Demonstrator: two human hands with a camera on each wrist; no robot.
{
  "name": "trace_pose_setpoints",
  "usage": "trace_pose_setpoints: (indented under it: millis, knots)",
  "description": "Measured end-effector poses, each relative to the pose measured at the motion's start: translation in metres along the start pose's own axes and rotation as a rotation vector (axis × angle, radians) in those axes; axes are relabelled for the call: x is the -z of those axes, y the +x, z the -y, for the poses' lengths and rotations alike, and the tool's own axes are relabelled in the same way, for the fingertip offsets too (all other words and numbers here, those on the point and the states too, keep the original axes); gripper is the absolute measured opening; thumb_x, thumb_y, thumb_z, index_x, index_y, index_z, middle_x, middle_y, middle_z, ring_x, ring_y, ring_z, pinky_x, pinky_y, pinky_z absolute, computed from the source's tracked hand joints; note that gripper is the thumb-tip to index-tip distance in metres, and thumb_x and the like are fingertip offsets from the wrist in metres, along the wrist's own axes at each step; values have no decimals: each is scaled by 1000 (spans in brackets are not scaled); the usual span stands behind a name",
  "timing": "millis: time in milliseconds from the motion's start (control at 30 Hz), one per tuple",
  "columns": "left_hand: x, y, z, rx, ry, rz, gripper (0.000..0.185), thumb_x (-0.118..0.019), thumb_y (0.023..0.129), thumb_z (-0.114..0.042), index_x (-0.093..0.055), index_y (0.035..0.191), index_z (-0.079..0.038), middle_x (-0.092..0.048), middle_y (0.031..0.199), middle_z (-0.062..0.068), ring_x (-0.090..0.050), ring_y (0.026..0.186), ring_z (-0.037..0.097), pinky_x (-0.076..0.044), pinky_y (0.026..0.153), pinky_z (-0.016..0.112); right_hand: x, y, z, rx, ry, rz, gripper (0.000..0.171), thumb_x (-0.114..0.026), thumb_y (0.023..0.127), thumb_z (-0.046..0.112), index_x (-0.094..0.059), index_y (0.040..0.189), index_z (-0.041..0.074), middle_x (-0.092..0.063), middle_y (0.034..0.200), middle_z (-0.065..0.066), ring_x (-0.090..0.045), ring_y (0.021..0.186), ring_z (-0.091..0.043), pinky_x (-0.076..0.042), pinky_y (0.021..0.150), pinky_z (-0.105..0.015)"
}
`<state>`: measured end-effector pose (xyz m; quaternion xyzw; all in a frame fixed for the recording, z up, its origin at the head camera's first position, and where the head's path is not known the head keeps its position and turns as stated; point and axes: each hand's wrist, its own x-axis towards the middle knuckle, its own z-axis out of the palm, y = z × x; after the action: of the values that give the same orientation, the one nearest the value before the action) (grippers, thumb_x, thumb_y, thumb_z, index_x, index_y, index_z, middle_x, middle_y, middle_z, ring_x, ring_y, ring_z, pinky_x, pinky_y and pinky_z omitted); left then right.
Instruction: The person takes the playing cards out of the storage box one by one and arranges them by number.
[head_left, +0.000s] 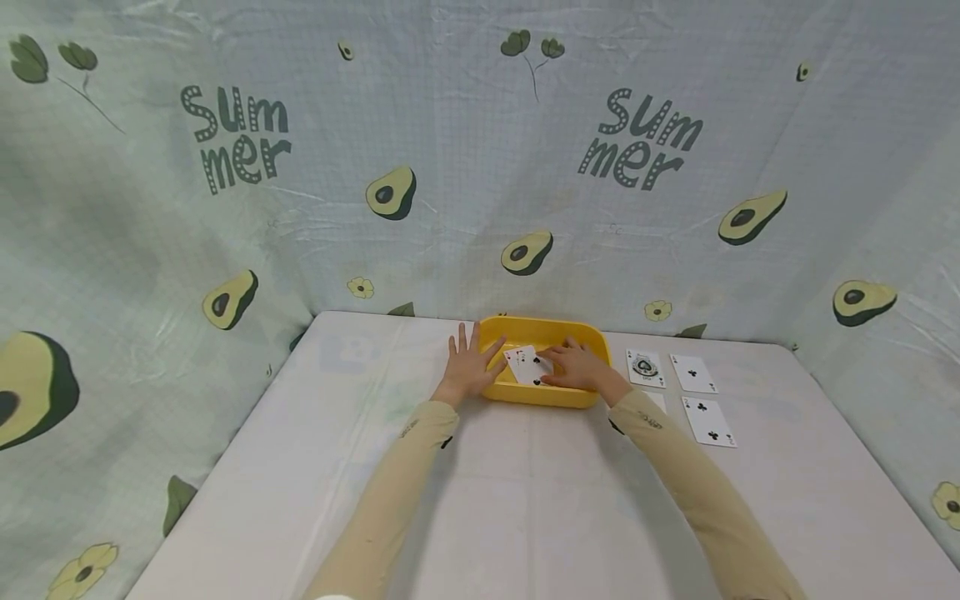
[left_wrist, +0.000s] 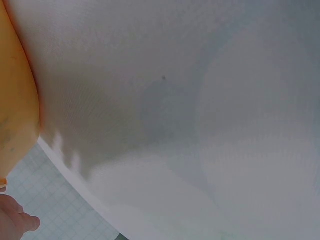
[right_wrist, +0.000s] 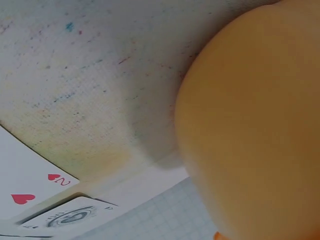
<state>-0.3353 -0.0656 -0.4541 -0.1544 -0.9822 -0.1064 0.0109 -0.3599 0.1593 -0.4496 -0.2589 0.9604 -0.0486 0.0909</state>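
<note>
White tabletop (head_left: pixel 480 508): cards (head_left: pixel 525 367) in yellow tray (head_left: pixel 540 395) beside right grip (head_left: pixel 577 367), hold unclear; left grip (head_left: pixel 465 367) splayed, empty.

Yellow tray (head_left: pixel 540 397); white cards (head_left: pixel 693 373), black or red pips (right_wrist: pixel 23 199); beige sleeves (head_left: pixel 397 483); pale backdrop (head_left: pixel 465 100), green-yellow avocado print (head_left: pixel 527 253).

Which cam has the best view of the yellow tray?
Head: it shows nearly the whole yellow tray, rim and inside, with playing cards in it, though the right hand covers some. Left wrist: only a slice of outer wall at the left edge. Right wrist: a large close-up of outer wall, no inside.
</note>
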Motion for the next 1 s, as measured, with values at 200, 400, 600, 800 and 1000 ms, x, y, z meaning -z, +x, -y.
trace_pose_setpoints:
  millis: [200, 400, 600, 800, 1000]
  knots:
    - [-5, 1, 1, -8, 0, -13, 51, -32, 93, -46, -25, 141, -29, -4, 150, 20, 0, 135, 47, -7, 107, 58, -5, 1, -4, -7, -3, 42, 58, -44, 87, 52, -43, 133, 17, -43, 136, -12, -20, 131, -44, -14, 103, -63]
    - [-3, 0, 1, -9, 15, -22, 52, -31, 93, -47, -24, 141, -30, -5, 149, 20, -2, 135, 47, -8, 107, 58, -6, 2, -5, -24, -23, 35, 58, -47, 85, 52, -47, 130, 16, -43, 136, -13, -24, 130, -42, -17, 102, -62]
    - [-1, -1, -1, -7, 10, -21, 52, -33, 93, -46, -25, 141, -29, -7, 149, 21, -2, 135, 47, -9, 107, 58, -5, 3, -4, -58, -12, 44, 57, -54, 83, 48, -46, 130, 17, -41, 137, -12, -23, 130, -39, -17, 104, -60]
    - [-1, -2, -1, -9, 15, -29, 52, -33, 93, -47, -25, 141, -29, -8, 149, 21, -1, 135, 47, -9, 106, 59, -4, 3, -1, -67, 11, 52, 53, -59, 82, 34, -46, 130, 16, -41, 137, -12, -23, 130, -39, -17, 103, -60]
    - [-2, -2, -1, -9, 11, -31, 52, -33, 92, -47, -25, 141, -29, -6, 149, 21, 0, 135, 47, -8, 107, 59, -4, 3, 0, -82, 19, 36, 51, -61, 81, 33, -48, 127, 17, -43, 135, -11, -27, 127, -36, -18, 104, -59]
